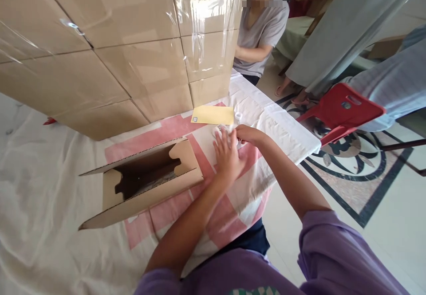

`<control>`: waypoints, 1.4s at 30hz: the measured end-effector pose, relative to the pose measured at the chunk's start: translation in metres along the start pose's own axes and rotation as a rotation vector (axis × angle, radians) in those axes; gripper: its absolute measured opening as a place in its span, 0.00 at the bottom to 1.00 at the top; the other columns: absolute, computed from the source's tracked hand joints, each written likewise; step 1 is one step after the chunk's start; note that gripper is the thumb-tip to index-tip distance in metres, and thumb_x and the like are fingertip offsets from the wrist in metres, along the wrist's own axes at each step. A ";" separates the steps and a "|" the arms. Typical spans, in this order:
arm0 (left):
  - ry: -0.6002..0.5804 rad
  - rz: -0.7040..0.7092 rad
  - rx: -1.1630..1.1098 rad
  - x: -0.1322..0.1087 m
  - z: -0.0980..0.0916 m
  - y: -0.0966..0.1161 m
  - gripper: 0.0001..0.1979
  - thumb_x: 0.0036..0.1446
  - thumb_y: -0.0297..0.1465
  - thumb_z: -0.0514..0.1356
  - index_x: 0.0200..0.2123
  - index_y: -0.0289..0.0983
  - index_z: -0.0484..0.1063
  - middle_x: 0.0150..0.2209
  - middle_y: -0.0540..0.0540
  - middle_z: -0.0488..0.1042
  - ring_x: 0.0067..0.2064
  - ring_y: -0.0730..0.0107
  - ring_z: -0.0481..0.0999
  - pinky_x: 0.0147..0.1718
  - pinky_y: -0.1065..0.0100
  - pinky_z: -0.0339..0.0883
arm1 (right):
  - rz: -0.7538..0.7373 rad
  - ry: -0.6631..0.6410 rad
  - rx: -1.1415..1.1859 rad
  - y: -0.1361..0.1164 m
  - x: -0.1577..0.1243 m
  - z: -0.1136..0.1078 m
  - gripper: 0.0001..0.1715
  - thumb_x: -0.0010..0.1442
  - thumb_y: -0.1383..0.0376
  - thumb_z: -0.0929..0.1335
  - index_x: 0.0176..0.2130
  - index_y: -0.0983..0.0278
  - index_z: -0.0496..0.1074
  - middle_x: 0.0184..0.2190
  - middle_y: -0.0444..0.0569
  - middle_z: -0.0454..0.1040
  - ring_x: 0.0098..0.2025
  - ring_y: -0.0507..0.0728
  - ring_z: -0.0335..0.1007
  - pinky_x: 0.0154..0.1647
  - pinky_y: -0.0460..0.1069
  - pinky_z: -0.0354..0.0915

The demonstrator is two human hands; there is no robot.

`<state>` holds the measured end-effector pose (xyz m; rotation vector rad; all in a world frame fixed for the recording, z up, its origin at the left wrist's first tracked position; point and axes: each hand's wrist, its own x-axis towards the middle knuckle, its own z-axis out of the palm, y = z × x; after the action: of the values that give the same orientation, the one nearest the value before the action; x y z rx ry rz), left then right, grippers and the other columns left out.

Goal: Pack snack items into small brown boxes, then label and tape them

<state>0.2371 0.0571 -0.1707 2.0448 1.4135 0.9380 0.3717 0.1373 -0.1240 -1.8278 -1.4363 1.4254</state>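
My left hand (228, 155) lies over a small white item (218, 131) on the cloth-covered table, its fingers spread and pointing away from me. Right beside it, my right hand (245, 135) is closed, its fingertips pinched near the same white item; what exactly they grip is hidden. A yellow envelope-like sheet (213, 115) lies flat just beyond my hands. Near its right end is a small white ring-shaped thing (238, 115). An open cardboard box (176, 184) with raised flaps stands to the left of my hands.
Tall stacked cartons (140, 64) wrapped in clear film rise behind the box. Across the table (286, 126) a person in a grey shirt (262, 29) sits. A red plastic chair (349, 106) stands at the right, with another person's striped clothing behind it.
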 end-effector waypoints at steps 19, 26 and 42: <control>0.107 -0.032 0.007 0.044 0.016 -0.054 0.57 0.45 0.41 0.75 0.71 0.35 0.49 0.70 0.26 0.60 0.71 0.40 0.61 0.68 0.43 0.55 | -0.050 0.131 0.171 0.042 -0.049 0.014 0.16 0.54 0.58 0.69 0.23 0.60 0.60 0.22 0.39 0.56 0.27 0.51 0.51 0.30 0.49 0.50; 0.102 -0.024 0.033 0.043 0.014 -0.051 0.52 0.50 0.42 0.71 0.72 0.34 0.51 0.69 0.27 0.61 0.70 0.39 0.64 0.67 0.46 0.58 | -0.165 0.093 0.220 0.062 -0.041 0.026 0.17 0.57 0.54 0.68 0.27 0.60 0.61 0.24 0.40 0.62 0.29 0.52 0.56 0.31 0.49 0.52; 0.090 0.139 -0.003 0.005 -0.006 -0.011 0.44 0.58 0.30 0.64 0.73 0.30 0.48 0.75 0.24 0.50 0.76 0.42 0.53 0.69 0.47 0.60 | -0.366 0.381 0.236 0.044 -0.109 0.053 0.17 0.64 0.51 0.67 0.32 0.60 0.64 0.29 0.41 0.61 0.32 0.53 0.57 0.36 0.49 0.57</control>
<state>0.2270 0.0659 -0.1735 2.1450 1.3270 1.1010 0.3510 0.0106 -0.1300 -1.4941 -1.2638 0.9592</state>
